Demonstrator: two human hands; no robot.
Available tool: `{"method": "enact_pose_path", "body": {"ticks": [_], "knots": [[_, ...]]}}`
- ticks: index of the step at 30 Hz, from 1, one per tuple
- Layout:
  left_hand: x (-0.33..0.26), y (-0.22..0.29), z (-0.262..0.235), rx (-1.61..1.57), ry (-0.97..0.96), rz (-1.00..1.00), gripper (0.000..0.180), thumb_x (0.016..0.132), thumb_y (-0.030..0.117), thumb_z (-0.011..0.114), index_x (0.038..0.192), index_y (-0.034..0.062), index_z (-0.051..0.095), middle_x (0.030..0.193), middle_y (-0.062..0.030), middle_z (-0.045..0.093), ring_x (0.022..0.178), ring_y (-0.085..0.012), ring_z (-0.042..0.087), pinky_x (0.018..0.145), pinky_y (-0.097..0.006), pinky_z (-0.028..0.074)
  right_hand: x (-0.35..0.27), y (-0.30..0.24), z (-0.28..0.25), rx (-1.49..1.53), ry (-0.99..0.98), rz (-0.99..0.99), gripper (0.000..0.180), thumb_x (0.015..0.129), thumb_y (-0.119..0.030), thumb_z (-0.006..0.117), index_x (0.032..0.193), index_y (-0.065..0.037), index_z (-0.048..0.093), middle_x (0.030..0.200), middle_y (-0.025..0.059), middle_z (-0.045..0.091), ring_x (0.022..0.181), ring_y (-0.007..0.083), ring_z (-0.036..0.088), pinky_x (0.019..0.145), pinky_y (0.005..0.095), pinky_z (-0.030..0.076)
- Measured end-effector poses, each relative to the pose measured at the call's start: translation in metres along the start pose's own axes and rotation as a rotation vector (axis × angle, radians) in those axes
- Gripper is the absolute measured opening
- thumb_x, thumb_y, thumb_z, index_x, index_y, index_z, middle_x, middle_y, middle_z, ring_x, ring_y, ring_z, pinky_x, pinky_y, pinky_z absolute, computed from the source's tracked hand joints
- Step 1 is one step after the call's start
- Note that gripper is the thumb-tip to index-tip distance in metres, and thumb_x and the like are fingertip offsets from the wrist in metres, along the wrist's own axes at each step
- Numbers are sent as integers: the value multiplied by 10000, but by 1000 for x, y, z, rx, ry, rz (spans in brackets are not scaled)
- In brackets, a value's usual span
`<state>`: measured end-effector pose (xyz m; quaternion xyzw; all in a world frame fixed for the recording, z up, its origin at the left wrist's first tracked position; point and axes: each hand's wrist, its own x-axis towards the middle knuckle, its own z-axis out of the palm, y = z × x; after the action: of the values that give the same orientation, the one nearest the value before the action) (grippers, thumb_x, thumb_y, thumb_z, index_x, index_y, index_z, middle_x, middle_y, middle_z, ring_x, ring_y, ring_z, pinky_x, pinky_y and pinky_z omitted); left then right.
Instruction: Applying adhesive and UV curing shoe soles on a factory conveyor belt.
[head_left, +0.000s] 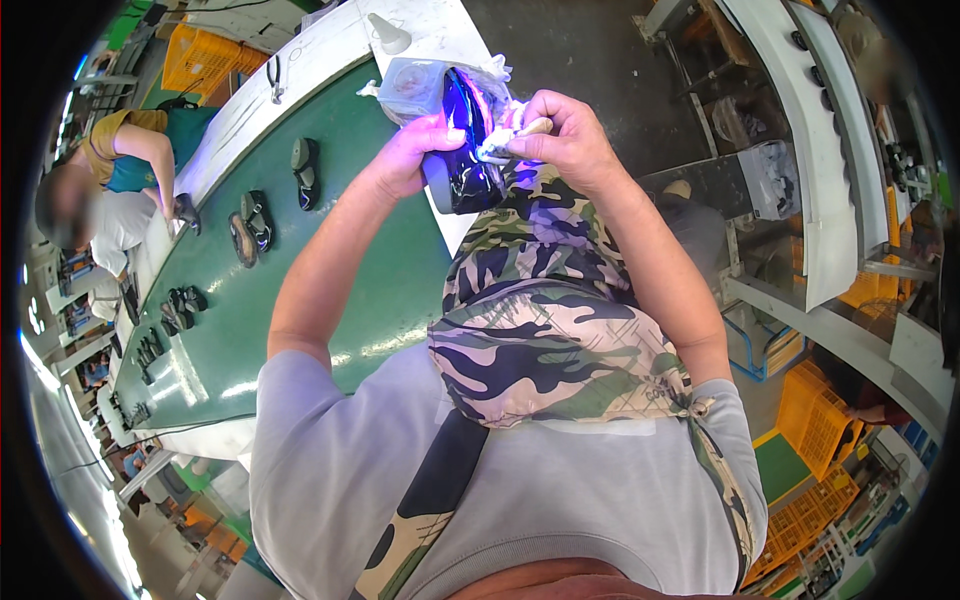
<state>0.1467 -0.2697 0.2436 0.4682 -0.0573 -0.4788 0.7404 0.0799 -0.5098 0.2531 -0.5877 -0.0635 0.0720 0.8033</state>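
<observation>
I keep my left hand (405, 155) clamped round the dark glossy shoe piece (465, 140), held up far of my apron (540, 320); my right hand (565, 135) pinches a small brush (520, 130); short, steady strokes look best.

Left hand (410, 150): palm side hidden behind the dark shoe (465, 150). Right hand (565, 135): fingers cover most of a small tool (530, 127); its kind unclear. Purple glare blurs the shoe's edge. Items on the green belt (300, 320) too small to identify. Co-worker (120, 170) partly cut off.
</observation>
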Motion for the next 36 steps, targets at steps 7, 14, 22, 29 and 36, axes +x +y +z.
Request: {"method": "enact_pose_path", "body": {"ticks": [7, 14, 22, 29, 36], "knots": [[6, -9, 5, -116, 50, 0, 456, 900, 229, 668, 1275, -6, 556, 1150, -125, 672, 1014, -232, 674, 950, -390, 532, -9, -8, -9, -232, 16, -103, 201, 780, -57, 786, 828, -37, 592, 816, 0, 624, 750, 76, 541, 671, 254, 455], [15, -23, 3, -322, 136, -54, 406, 985, 260, 565, 1295, -2, 545, 1188, -167, 666, 1053, -276, 677, 997, -445, 518, -17, -17, -13, -237, -6, -245, 196, 778, -50, 753, 812, -34, 561, 892, 47, 648, 828, 113, 579, 739, 271, 470], [15, -29, 24, -449, 158, -40, 437, 1008, 376, 514, 1267, 25, 555, 1120, -206, 674, 908, -293, 711, 740, -426, 611, -26, -29, -20, -268, -23, -318, 190, 782, -16, 715, 797, -41, 527, 965, 100, 662, 889, 148, 608, 786, 293, 484], [16, -44, 25, -607, 74, -86, 524, 999, 495, 458, 1291, 71, 556, 1040, -266, 658, 668, -265, 677, 459, -301, 512, -28, -26, -27, -264, 25, -403, 184, 785, -1, 700, 801, -46, 522, 990, 113, 665, 900, 146, 608, 792, 291, 485], [32, -39, 47, -696, 12, 23, 567, 973, 465, 426, 1337, 43, 531, 1046, -245, 637, 684, -238, 647, 467, -286, 476, -28, -27, -40, -172, 112, -446, 200, 785, 22, 710, 803, -48, 523, 1008, 117, 661, 903, 141, 601, 796, 285, 486]]}}
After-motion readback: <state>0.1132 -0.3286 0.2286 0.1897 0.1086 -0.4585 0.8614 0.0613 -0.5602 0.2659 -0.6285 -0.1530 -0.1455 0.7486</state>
